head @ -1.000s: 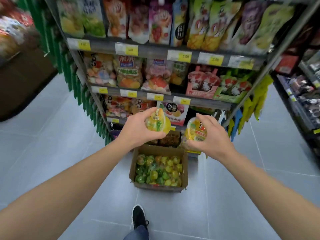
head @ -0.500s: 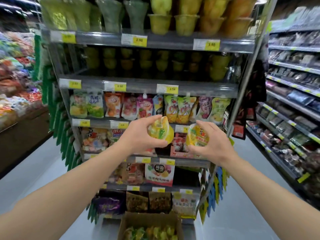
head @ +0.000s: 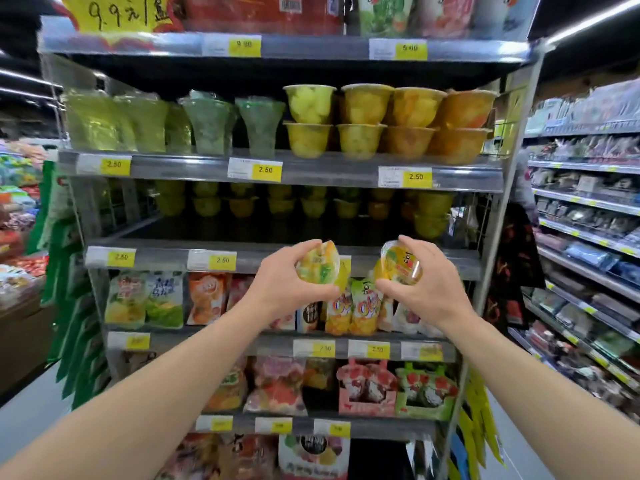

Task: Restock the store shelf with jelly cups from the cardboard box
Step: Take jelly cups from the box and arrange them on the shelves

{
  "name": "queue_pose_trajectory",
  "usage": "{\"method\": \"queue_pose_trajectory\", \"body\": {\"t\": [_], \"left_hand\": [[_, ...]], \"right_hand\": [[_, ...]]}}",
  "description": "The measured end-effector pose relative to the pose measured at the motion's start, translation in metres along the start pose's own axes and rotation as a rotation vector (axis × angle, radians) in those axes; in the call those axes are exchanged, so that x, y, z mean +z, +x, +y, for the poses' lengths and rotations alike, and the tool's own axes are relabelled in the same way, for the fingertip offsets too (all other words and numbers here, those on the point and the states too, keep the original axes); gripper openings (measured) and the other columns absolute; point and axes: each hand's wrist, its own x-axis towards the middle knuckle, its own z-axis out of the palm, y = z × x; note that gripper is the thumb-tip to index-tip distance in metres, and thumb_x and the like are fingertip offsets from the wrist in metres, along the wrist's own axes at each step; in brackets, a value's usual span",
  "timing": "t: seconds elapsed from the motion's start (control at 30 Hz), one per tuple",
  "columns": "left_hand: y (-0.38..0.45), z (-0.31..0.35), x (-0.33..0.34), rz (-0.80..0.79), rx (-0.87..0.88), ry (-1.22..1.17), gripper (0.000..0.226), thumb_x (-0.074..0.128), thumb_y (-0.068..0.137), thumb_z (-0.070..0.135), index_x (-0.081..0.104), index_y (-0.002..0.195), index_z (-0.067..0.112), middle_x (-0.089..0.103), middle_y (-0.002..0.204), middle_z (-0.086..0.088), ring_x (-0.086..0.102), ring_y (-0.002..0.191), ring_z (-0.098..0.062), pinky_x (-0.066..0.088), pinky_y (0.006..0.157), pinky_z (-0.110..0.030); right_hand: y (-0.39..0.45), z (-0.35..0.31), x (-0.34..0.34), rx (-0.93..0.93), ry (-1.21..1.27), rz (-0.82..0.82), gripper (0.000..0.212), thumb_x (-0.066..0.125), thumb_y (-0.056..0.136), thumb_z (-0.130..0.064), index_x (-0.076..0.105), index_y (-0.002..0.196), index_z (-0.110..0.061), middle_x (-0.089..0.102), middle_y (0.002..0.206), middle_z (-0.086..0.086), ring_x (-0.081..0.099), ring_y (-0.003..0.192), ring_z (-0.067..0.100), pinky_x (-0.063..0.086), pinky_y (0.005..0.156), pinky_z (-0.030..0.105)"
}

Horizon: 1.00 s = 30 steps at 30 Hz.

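Both hands, left (head: 284,285) and right (head: 426,289), are pinching jelly cups (head: 318,263) and have risen from the box toward the half-empty shelf (head: 277,233), nearing placement.

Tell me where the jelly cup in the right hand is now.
Head view, right of centre: the right hand holds the jelly cup before the shelf edge, beside the left hand's cup.
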Motion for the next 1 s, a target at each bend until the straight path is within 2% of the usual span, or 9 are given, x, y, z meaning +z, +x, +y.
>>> {"method": "queue_pose_trajectory", "body": {"t": [0.13, 0.33, 0.5, 0.63, 0.73, 0.8, 0.9, 1.0], "left_hand": [[0.028, -0.003, 0.011, 0.084, 0.008, -0.017, 0.086, 0.086, 0.066, 0.043, 0.048, 0.142, 0.037, 0.055, 0.12, 0.011, 0.055, 0.11, -0.01, 0.051, 0.092, -0.032], [0.072, -0.01, 0.019, 0.195, 0.044, 0.013, 0.089, 0.087, 0.066, 0.041, 0.046, 0.144, 0.033, 0.053, 0.123, 0.01, 0.051, 0.114, -0.01, 0.046, 0.097, -0.03], [0.112, -0.015, 0.015, 0.222, 0.057, 0.103, 0.084, 0.086, 0.065, 0.043, 0.05, 0.14, 0.028, 0.055, 0.121, 0.007, 0.051, 0.111, -0.01, 0.041, 0.091, -0.021], [0.136, -0.029, 0.011, 0.208, 0.006, 0.115, 0.07, 0.086, 0.066, 0.042, 0.062, 0.13, 0.025, 0.063, 0.111, 0.011, 0.058, 0.105, -0.006, 0.042, 0.084, -0.016], [0.145, -0.046, 0.008, 0.114, -0.034, 0.143, 0.06, 0.082, 0.072, 0.048, 0.065, 0.127, 0.031, 0.064, 0.107, 0.013, 0.06, 0.103, -0.006, 0.042, 0.08, -0.014], [0.15, -0.053, 0.006, 0.035, -0.044, 0.161, 0.061, 0.081, 0.074, 0.049, 0.062, 0.13, 0.034, 0.063, 0.111, 0.013, 0.059, 0.106, -0.006, 0.043, 0.085, -0.015], [0.156, -0.061, 0.002, 0.001, 0.005, 0.242, 0.064, 0.085, 0.072, 0.042, 0.061, 0.131, 0.034, 0.064, 0.114, 0.012, 0.059, 0.108, -0.006, 0.041, 0.087, -0.013], [0.157, -0.066, 0.003, 0.099, -0.005, 0.17, 0.066, 0.09, 0.065, 0.038, 0.064, 0.125, 0.033, 0.064, 0.107, 0.01, 0.06, 0.102, -0.009, 0.044, 0.083, -0.017]], "right_hand": [[0.04, 0.01, 0.009, -0.042, 0.035, 0.051, 0.087, 0.081, 0.072, -0.047, 0.043, 0.147, -0.021, 0.047, 0.137, -0.008, 0.042, 0.119, 0.002, 0.032, 0.097, 0.02], [0.098, 0.024, 0.027, -0.049, 0.035, 0.106, 0.085, 0.082, 0.069, -0.051, 0.05, 0.14, -0.016, 0.052, 0.13, 0.001, 0.05, 0.119, 0.017, 0.038, 0.096, 0.024], [0.13, 0.03, 0.047, 0.032, 0.051, 0.066, 0.094, 0.07, 0.056, -0.074, 0.059, 0.133, -0.022, 0.057, 0.13, 0.002, 0.056, 0.118, 0.021, 0.047, 0.1, 0.032], [0.139, 0.029, 0.067, 0.025, 0.045, 0.064, 0.07, 0.078, 0.068, -0.058, 0.064, 0.126, -0.022, 0.048, 0.137, 0.0, 0.051, 0.123, 0.021, 0.039, 0.098, 0.025], [0.147, 0.026, 0.078, 0.002, 0.041, 0.034, 0.056, 0.076, 0.07, -0.057, 0.069, 0.117, -0.027, 0.051, 0.134, -0.001, 0.05, 0.123, 0.021, 0.039, 0.098, 0.026], [0.149, 0.025, 0.083, -0.023, 0.038, 0.014, 0.052, 0.077, 0.071, -0.057, 0.07, 0.114, -0.029, 0.053, 0.13, -0.002, 0.052, 0.12, 0.02, 0.04, 0.094, 0.025], [0.148, 0.031, 0.086, -0.064, 0.005, 0.028, 0.065, 0.079, 0.067, -0.057, 0.063, 0.123, -0.03, 0.05, 0.131, -0.004, 0.052, 0.118, 0.018, 0.044, 0.096, 0.028], [0.146, 0.037, 0.083, -0.081, 0.033, 0.056, 0.082, 0.083, 0.066, -0.047, 0.049, 0.138, -0.027, 0.047, 0.135, -0.001, 0.051, 0.12, 0.018, 0.043, 0.096, 0.026]]}}
